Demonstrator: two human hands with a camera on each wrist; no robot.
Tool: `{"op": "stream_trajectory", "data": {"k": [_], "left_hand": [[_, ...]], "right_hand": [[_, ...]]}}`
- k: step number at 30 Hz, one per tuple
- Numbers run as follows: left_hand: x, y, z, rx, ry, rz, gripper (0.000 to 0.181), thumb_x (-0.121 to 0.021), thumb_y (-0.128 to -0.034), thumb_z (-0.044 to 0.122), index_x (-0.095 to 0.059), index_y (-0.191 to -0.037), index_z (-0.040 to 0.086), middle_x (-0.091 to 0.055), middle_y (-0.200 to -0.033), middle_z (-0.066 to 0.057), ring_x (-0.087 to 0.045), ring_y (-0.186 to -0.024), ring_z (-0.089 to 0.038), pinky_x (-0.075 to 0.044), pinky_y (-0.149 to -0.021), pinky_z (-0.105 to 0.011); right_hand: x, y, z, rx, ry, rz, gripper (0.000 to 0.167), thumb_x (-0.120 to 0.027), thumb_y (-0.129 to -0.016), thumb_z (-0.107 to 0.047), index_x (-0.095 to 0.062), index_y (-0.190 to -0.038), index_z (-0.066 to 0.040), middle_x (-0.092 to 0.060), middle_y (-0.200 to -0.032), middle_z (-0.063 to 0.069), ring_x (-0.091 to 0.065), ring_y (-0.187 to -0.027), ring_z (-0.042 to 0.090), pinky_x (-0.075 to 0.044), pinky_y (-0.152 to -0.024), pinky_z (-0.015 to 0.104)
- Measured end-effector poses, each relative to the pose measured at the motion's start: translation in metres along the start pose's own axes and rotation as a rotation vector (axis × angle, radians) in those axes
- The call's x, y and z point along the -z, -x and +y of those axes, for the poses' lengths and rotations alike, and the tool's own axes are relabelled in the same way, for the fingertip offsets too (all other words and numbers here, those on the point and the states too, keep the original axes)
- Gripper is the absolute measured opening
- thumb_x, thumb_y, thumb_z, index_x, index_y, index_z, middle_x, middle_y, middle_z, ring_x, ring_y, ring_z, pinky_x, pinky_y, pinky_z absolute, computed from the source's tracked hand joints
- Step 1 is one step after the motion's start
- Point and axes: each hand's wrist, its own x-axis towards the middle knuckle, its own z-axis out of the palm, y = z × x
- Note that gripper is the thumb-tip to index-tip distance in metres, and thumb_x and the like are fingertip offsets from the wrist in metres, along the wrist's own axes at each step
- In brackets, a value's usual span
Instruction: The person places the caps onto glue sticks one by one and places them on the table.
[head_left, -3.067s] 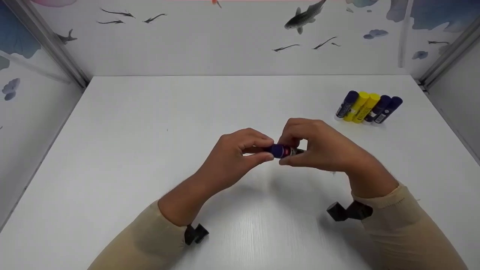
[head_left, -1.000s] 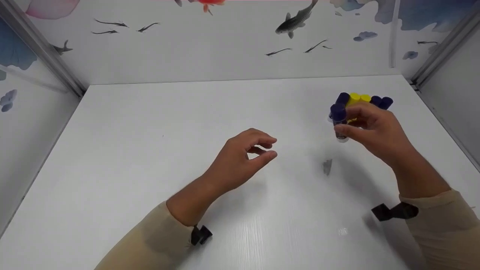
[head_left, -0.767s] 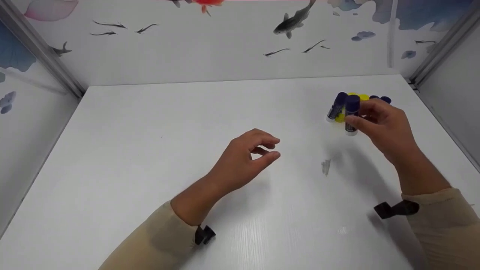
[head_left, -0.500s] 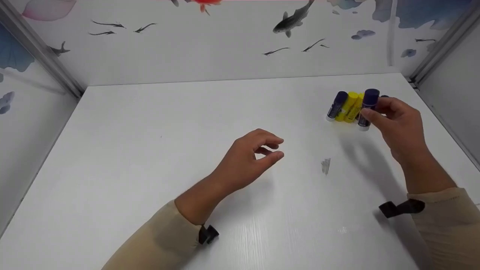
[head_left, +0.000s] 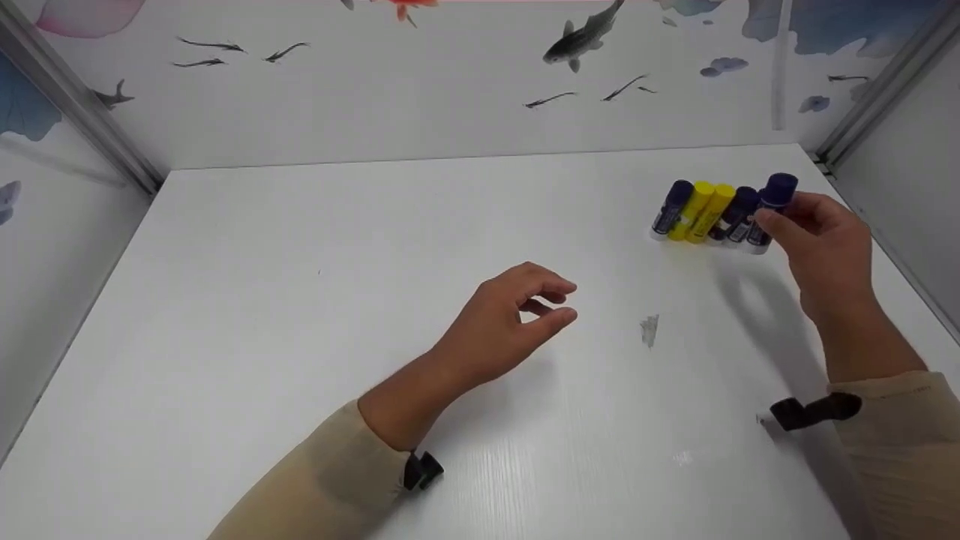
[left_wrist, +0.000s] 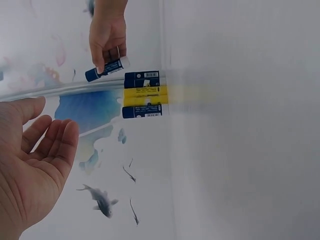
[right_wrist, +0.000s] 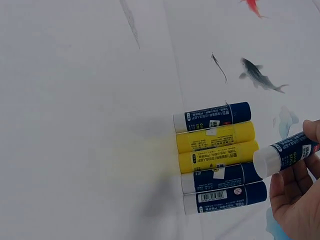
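In my right hand, a dark blue glue stick with a white base is pinched between thumb and fingers. It is raised off the table at the right end of a row of upright glue sticks. The row has a dark blue glue stick at its left end, two yellow glue sticks beside it, then two more dark blue ones. In the left wrist view the held stick is apart from the row. My left hand hovers over the middle of the table, fingers loosely bent, holding nothing.
The white table meets a back wall printed with fish and plants. Side panels with metal posts flank it. A small grey smear marks the table between the hands. Each wrist wears a black camera.
Both hands held a glue stick together at the middle; the left has since let go. My right hand has carried the stick rightward, past the front of the row to its right end.
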Motion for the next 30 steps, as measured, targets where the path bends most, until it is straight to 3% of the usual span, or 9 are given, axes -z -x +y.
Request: {"op": "stream_trajectory", "data": {"k": [6, 12, 19, 30], "left_hand": [[-0.002, -0.001, 0.000, -0.016, 0.002, -0.006, 0.029, -0.071, -0.1034, 0.014, -0.070, -0.132, 0.006, -0.070, -0.130, -0.005, -0.075, -0.111, -0.018, -0.059, -0.100, -0.021], [-0.004, -0.001, 0.000, -0.016, 0.002, -0.016, 0.030, -0.071, -0.1035, 0.014, -0.070, -0.132, 0.006, -0.070, -0.131, -0.004, -0.074, -0.111, -0.015, -0.059, -0.100, -0.022], [-0.006, -0.002, 0.002, -0.023, 0.007, -0.025, 0.029, -0.070, -0.1035, 0.014, -0.070, -0.131, 0.005, -0.070, -0.131, -0.005, -0.074, -0.110, -0.014, -0.058, -0.099, -0.020], [-0.008, -0.003, 0.001, -0.037, 0.013, -0.033, 0.028, -0.070, -0.1036, 0.013, -0.071, -0.130, 0.005, -0.070, -0.130, -0.005, -0.074, -0.111, -0.015, -0.058, -0.099, -0.019]], "right_hand": [[0.006, -0.008, 0.006, -0.045, -0.133, 0.043, 0.046, -0.086, -0.091, -0.030, -0.068, -0.130, -0.015, -0.062, -0.119, -0.008, -0.056, -0.111, 0.009, -0.052, -0.086, 0.003], [0.011, -0.016, 0.013, -0.101, -0.150, 0.059, 0.052, -0.086, -0.090, -0.035, -0.067, -0.135, -0.018, -0.062, -0.122, -0.009, -0.059, -0.113, 0.007, -0.050, -0.102, 0.012], [0.017, -0.024, 0.019, -0.125, -0.230, 0.076, 0.044, -0.086, -0.091, -0.031, -0.069, -0.129, -0.018, -0.062, -0.120, -0.008, -0.063, -0.108, 0.007, -0.055, -0.084, 0.008], [0.019, -0.040, 0.026, -0.209, -0.247, 0.084, 0.045, -0.086, -0.091, -0.031, -0.067, -0.131, -0.021, -0.063, -0.123, -0.010, -0.062, -0.114, 0.007, -0.058, -0.084, 0.009]]}}
